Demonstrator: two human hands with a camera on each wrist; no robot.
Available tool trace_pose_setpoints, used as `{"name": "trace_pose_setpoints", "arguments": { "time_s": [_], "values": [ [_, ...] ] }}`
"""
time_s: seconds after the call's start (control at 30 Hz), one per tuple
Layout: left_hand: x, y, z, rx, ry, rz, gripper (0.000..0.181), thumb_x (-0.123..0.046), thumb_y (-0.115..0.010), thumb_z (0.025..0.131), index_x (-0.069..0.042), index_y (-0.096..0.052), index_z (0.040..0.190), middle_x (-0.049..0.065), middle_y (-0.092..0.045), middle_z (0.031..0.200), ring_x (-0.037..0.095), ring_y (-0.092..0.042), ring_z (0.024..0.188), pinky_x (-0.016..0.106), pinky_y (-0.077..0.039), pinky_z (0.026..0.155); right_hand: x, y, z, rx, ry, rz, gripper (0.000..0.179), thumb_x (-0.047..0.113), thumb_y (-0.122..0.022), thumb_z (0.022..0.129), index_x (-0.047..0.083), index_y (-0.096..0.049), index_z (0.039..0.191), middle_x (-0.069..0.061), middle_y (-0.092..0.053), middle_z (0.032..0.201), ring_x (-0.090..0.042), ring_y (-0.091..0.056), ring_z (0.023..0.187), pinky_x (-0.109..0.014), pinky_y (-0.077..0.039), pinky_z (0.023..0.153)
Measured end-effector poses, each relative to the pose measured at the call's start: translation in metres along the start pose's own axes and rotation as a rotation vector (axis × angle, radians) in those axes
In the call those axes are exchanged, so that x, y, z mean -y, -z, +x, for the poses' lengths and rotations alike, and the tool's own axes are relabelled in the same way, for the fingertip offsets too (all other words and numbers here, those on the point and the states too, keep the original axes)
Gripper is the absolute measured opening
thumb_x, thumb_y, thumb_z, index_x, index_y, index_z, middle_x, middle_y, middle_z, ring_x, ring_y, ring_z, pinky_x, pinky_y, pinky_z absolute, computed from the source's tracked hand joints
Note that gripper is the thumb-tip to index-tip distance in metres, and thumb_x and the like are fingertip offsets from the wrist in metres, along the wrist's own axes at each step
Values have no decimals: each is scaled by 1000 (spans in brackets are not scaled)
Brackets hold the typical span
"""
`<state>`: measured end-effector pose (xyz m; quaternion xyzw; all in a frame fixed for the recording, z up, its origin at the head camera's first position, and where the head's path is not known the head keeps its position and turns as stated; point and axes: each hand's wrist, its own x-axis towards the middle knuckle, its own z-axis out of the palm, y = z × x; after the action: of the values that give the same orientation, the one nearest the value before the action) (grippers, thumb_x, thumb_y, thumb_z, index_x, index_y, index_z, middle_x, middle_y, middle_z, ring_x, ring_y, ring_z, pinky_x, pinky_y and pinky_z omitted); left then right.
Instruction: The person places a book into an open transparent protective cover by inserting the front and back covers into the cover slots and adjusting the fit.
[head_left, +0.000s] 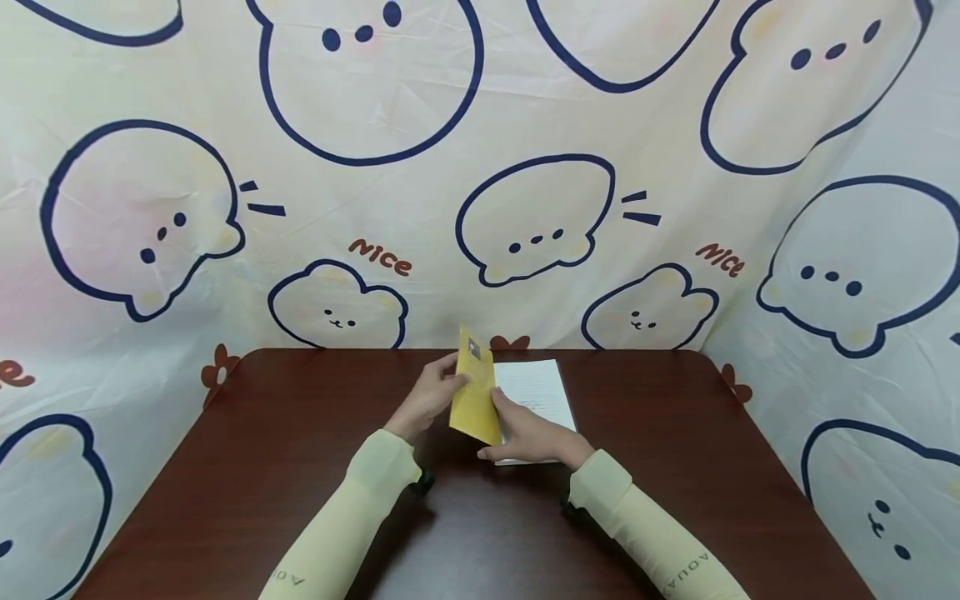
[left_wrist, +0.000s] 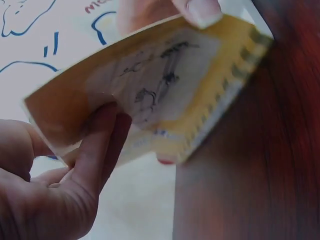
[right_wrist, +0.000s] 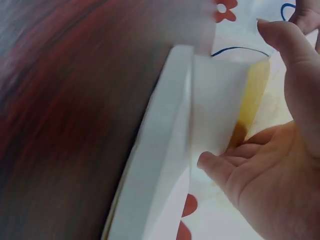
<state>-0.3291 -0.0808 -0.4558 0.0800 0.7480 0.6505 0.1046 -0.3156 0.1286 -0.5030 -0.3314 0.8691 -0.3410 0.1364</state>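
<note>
A flat yellow printed paper piece stands tilted upright over the table. My left hand grips its left edge, with fingers bent against the side bearing a pale panel of black drawings. Dark stripes run along one edge of that side. At the opposite edge is my right hand, its thumb touching the edge and its fingers under the lower corner; in the right wrist view thumb and fingers are spread wide. A white lined notebook lies beside and partly behind the yellow piece, its thick white edge near the right wrist camera.
The dark brown wooden table reaches back to a cloth backdrop with cartoon outlines. More cloth hangs at both sides. Dark bands show at both wrists, below pale yellow sleeves.
</note>
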Motion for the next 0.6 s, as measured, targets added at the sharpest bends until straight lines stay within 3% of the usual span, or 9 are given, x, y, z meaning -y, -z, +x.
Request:
{"name": "trace_pose_setpoints", "arguments": {
  "time_s": [0.13, 0.23, 0.4, 0.5, 0.6],
  "values": [
    [-4, -13, 5, 37, 0, 3, 57, -17, -50, 107, -9, -31, 160, 24, -52, 148, 36, -59, 128, 51, -49, 105, 6, 6, -5, -11, -15, 17, 120, 55, -74, 88, 13, 9, 163, -5, -17, 168, -13, -36, 145, -39, -40, 114],
    [-4, -22, 10, 42, 17, -9, 55, -30, -45, 109, -8, -35, 159, 23, -52, 147, 36, -56, 131, 55, -43, 110, 10, 12, -8, -24, -57, 21, 111, 63, -65, 91, 13, 2, 164, -4, -14, 170, -16, -28, 151, -44, -35, 118],
    [-3, -36, 15, 71, 56, 11, 64, -53, -30, 109, -9, -47, 152, 17, -61, 138, 30, -58, 125, 55, -44, 109, 9, 25, -16, -87, -139, 73, 80, 62, -39, 104, 10, -25, 162, -9, -32, 165, -26, -31, 152, -52, -30, 120],
    [-3, -45, 15, 126, 23, 84, 64, -55, -26, 109, -13, -46, 154, 15, -55, 147, 32, -52, 134, 57, -40, 112, 3, 33, -20, -152, -204, 130, 78, 63, -28, 105, 4, -40, 156, -15, -46, 156, -33, -43, 145, -54, -37, 116],
    [-2, -54, 14, 166, 13, 157, 64, -54, -28, 109, -11, -44, 155, 16, -48, 154, 36, -44, 142, 59, -36, 115, -4, 42, -24, -255, -257, 177, 78, 64, -29, 105, 2, -56, 144, -18, -57, 145, -34, -56, 132, -52, -49, 105]
  ]
}}
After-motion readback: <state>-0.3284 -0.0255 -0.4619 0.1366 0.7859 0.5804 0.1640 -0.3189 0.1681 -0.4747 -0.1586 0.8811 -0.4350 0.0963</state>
